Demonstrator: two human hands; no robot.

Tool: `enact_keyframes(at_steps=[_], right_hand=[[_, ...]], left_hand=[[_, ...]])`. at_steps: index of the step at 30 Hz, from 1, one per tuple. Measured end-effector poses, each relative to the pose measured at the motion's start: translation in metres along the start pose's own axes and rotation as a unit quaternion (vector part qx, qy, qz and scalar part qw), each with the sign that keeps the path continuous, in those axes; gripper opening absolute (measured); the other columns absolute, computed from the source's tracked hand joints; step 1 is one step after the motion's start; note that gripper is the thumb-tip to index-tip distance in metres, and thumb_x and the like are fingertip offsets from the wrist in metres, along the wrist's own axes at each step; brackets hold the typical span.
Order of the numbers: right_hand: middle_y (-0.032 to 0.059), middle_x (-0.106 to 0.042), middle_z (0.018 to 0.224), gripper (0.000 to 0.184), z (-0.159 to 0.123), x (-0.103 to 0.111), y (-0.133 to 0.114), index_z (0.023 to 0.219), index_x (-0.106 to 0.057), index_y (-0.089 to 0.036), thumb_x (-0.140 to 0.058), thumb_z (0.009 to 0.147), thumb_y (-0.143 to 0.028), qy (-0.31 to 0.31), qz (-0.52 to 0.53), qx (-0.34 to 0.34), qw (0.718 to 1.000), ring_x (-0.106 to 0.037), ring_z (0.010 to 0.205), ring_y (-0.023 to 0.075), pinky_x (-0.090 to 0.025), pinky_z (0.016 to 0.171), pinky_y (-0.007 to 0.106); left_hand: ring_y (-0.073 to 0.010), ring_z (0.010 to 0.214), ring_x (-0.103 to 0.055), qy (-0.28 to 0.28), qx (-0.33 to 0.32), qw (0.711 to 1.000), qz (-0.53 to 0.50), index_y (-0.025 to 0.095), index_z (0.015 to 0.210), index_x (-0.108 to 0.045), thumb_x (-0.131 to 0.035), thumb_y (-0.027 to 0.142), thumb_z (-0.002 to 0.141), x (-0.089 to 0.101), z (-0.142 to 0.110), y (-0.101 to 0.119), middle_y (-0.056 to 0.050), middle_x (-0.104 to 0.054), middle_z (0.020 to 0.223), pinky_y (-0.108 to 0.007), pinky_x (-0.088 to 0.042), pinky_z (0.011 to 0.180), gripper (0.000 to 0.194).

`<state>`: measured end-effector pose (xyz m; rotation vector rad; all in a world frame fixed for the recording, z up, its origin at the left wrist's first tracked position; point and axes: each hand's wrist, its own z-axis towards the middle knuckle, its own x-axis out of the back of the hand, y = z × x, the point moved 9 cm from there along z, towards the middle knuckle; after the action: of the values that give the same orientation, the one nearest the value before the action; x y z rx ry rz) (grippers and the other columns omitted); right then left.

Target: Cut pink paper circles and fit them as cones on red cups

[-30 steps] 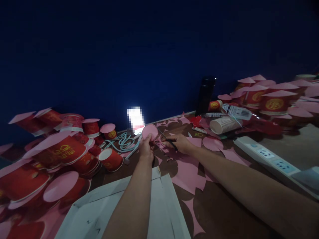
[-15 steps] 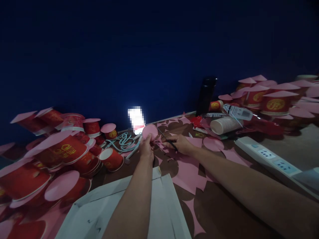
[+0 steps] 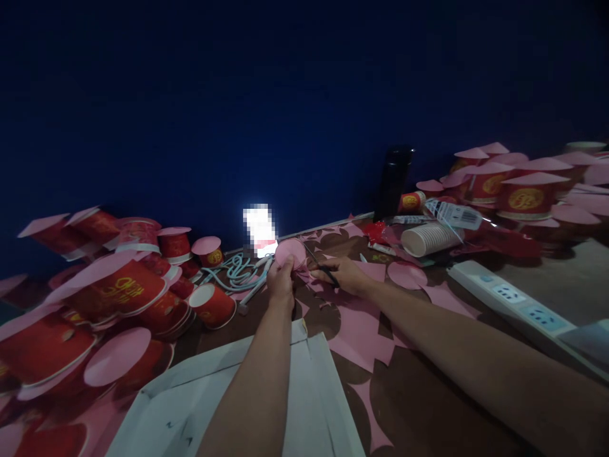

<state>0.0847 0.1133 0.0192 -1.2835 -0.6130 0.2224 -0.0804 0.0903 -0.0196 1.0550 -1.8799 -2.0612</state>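
A round piece of pink paper (image 3: 291, 251) is pinched in my left hand (image 3: 281, 284), thumb on its face. Black-handled scissors (image 3: 329, 275) are gripped in my right hand (image 3: 346, 275), just to the right. Their blades point up and left at the circle's right edge; whether they touch it I cannot tell. Below the hands lie pink paper offcuts (image 3: 359, 330) with curved cut edges. Another pink paper circle (image 3: 408, 275) rests to the right of my right hand.
Red paper cups (image 3: 213, 306), several topped with pink discs, crowd the left; more stand at far right. A pale blue cable (image 3: 238, 273), glowing phone (image 3: 261, 230), black bottle (image 3: 394, 181), stacked cups (image 3: 431, 238), power strip (image 3: 518, 304) and white board (image 3: 228, 387) surround the work.
My left hand and the pink circle have shifted slightly to the right, and the circle looks a little turned. My right hand with the scissors has barely moved.
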Motion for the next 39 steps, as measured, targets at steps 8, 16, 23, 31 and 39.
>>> enact_keyframes(at_steps=[8, 16, 23, 31, 39], right_hand=[[0.0058, -0.071, 0.088, 0.04, 0.0014, 0.0038, -0.0071, 0.097, -0.076, -0.017, -0.07, 0.074, -0.048, 0.013, -0.022, 0.045, 0.999, -0.064, 0.081, 0.019, -0.049, 0.072, 0.028], [0.006, -0.071, 0.089, 0.04, 0.0018, 0.0038, -0.0079, 0.097, -0.076, -0.018, -0.067, 0.075, -0.05, 0.014, -0.019, 0.058, 0.998, -0.065, 0.085, 0.0211, -0.05, 0.077, 0.032], [0.0067, -0.071, 0.089, 0.04, 0.0026, 0.0039, -0.0052, 0.097, -0.076, -0.018, -0.067, 0.076, -0.051, 0.02, -0.012, 0.047, 0.999, -0.064, 0.085, 0.0212, -0.05, 0.078, 0.033], [0.0053, -0.068, 0.081, 0.042, 0.002, 0.0038, -0.0054, 0.096, -0.076, -0.016, -0.068, 0.074, -0.051, 0.018, 0.001, 0.044, 0.999, -0.062, 0.077, 0.0186, -0.049, 0.07, 0.029], [0.0047, -0.068, 0.081, 0.042, 0.0016, 0.0036, -0.0049, 0.095, -0.076, -0.016, -0.069, 0.073, -0.051, 0.015, -0.006, 0.039, 0.999, -0.061, 0.073, 0.0169, -0.047, 0.066, 0.027]], left_hand=[[-0.0079, 0.05, -0.052, -0.009, 0.007, 1.0, -0.009, 0.013, 0.082, -0.064, -0.077, 0.039, 0.056, -0.0019, -0.0005, 0.0004, 0.002, -0.06, 0.064, -0.02, -0.041, 0.049, 0.038], [-0.0082, 0.048, -0.052, -0.025, -0.005, 1.0, 0.0, 0.013, 0.084, -0.064, -0.074, 0.041, 0.061, -0.0023, 0.001, -0.0018, 0.001, -0.06, 0.065, -0.02, -0.039, 0.046, 0.038], [-0.0066, 0.046, -0.05, -0.016, 0.01, 1.0, -0.006, 0.013, 0.083, -0.063, -0.076, 0.04, 0.058, -0.0032, -0.0025, 0.0013, 0.002, -0.059, 0.063, -0.019, -0.039, 0.045, 0.039], [-0.007, 0.044, -0.05, -0.006, 0.019, 1.0, -0.003, 0.014, 0.08, -0.062, -0.076, 0.04, 0.058, -0.0002, 0.0003, -0.0032, 0.002, -0.058, 0.062, -0.019, -0.038, 0.043, 0.037], [-0.007, 0.045, -0.051, -0.01, 0.019, 0.999, -0.033, 0.014, 0.08, -0.062, -0.077, 0.037, 0.056, -0.0021, -0.0002, -0.0009, 0.003, -0.059, 0.062, -0.019, -0.04, 0.045, 0.037]])
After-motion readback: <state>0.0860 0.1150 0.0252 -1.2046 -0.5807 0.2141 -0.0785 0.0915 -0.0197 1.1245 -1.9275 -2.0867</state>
